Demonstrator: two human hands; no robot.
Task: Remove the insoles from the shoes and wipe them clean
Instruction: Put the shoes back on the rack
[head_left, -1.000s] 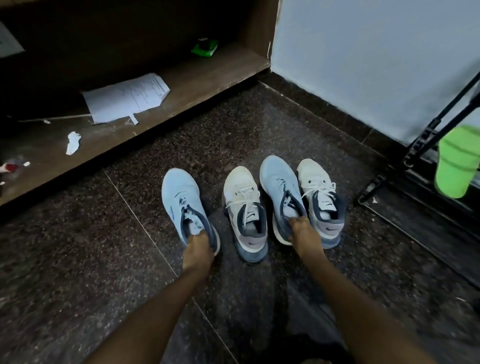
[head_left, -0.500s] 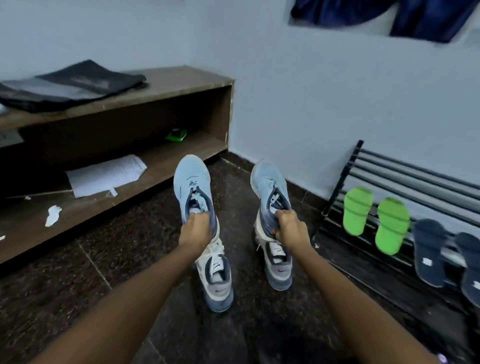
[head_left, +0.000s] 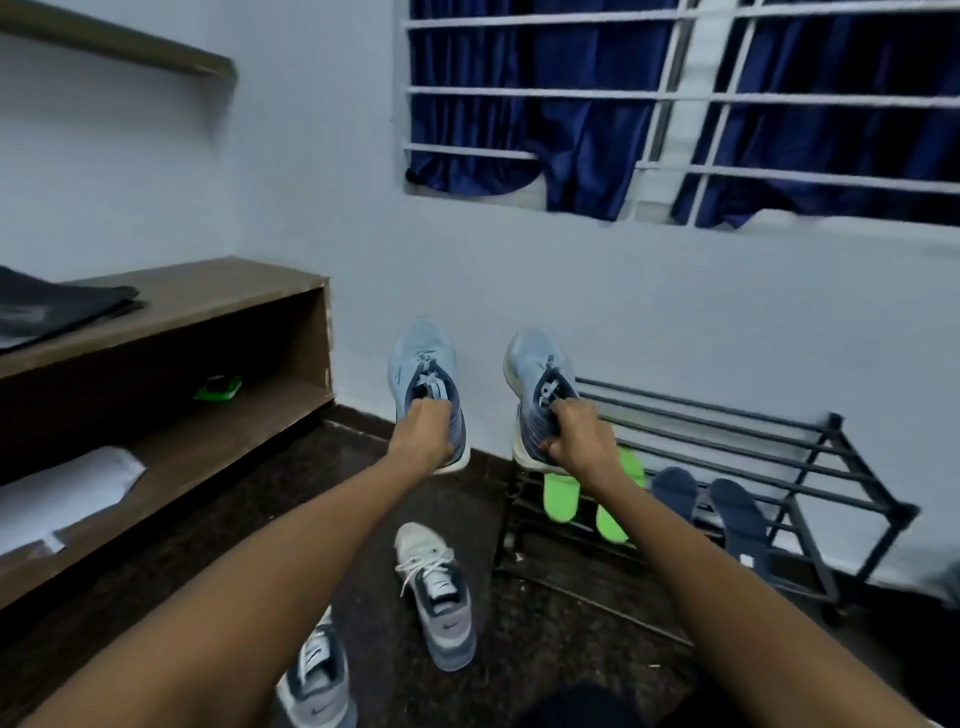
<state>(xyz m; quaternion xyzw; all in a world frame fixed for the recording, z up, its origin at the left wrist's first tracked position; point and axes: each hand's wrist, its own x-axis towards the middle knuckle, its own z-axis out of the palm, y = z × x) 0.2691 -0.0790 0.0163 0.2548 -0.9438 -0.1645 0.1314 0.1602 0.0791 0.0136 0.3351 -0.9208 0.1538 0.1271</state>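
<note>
A long brown wooden shelf (head_left: 171, 332) fills the frame's left. A black metal shoe rack (head_left: 810, 470) stands lower right. Two white and grey lace-up shoes (head_left: 439, 597) lie on the floor, bottom middle. In the middle, held up, the left hand (head_left: 423, 431) grips a light blue cloth shoe (head_left: 421, 353) at its opening, fingers curled tight. The right hand (head_left: 576, 441) grips the second blue shoe (head_left: 532, 364) the same way.
</note>
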